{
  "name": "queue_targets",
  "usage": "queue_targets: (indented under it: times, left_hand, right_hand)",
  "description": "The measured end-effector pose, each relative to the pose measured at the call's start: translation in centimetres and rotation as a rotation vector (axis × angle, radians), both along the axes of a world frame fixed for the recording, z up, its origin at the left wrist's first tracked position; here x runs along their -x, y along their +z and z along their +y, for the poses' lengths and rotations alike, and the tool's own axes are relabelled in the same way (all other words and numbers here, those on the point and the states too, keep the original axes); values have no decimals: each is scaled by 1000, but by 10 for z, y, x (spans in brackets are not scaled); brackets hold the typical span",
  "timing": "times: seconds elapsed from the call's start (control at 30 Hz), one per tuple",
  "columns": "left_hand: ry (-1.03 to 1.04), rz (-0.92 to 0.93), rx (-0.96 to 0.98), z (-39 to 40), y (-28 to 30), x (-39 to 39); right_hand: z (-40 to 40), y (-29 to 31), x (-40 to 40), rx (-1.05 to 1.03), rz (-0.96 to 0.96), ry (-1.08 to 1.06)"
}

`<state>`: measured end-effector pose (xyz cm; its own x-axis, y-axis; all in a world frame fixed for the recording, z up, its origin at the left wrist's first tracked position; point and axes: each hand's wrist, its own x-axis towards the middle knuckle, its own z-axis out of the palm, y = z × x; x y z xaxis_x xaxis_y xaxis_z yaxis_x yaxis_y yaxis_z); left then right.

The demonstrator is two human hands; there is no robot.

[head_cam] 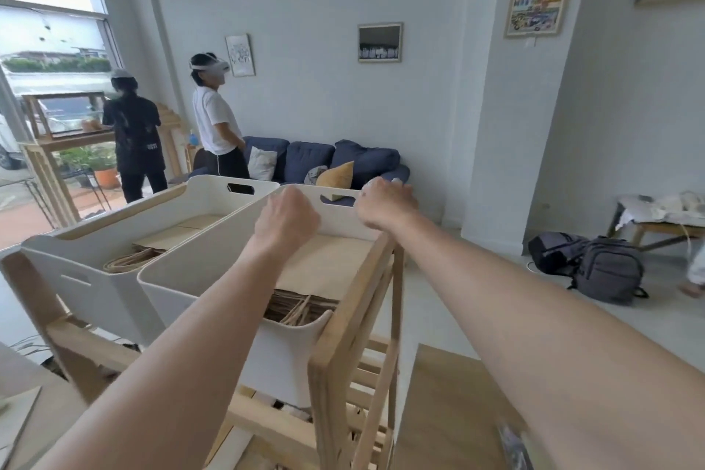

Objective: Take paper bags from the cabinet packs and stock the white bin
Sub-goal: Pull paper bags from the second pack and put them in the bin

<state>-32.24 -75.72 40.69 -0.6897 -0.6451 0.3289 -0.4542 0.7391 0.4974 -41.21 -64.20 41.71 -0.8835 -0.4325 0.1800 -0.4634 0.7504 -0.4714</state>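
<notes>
Both forearms stretch forward from the camera over a wooden rack (354, 355). On the rack's top sits a white bin (213, 279), directly under the arms, with a second bin (95, 279) just left of it, their long walls touching or nearly so. Left hand (284, 219) has its fingers curled over the bin's far rim, left of the handle slot; right hand (383, 202) grips the same rim at its right corner, fingers folded over the edge. Inside the bin, below the wrists, lie flat brown paper bags (324, 263), their twisted paper handles bunched at the near end. Such bags look light, floppy and easily creased, so a stack is best taken by its flat body from both sides rather than by the thin handles. The bin looks like stiff, smooth plastic, best held by rim or slot. Open floor lies right of the right arm; the rack's post stands close beneath it. No cabinet packs can be made out.
</notes>
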Motion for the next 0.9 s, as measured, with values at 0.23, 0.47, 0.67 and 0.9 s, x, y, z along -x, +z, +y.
queue_targets:
  times: [0.23, 0.47, 0.67, 0.9]
  left_hand:
    - [-555, 462, -625, 166, 19, 26]
    - [-625, 132, -963, 305, -131, 22]
    - [-331, -373, -731, 343, -275, 4]
    - [-276, -574, -552, 397, -345, -45]
  right_hand:
    - [144, -43, 36, 73, -77, -247]
    - [341, -188, 10, -208, -424, -583]
    - [393, -289, -56, -137, -678, -693]
    - [394, -341, -107, -14, -750, -613]
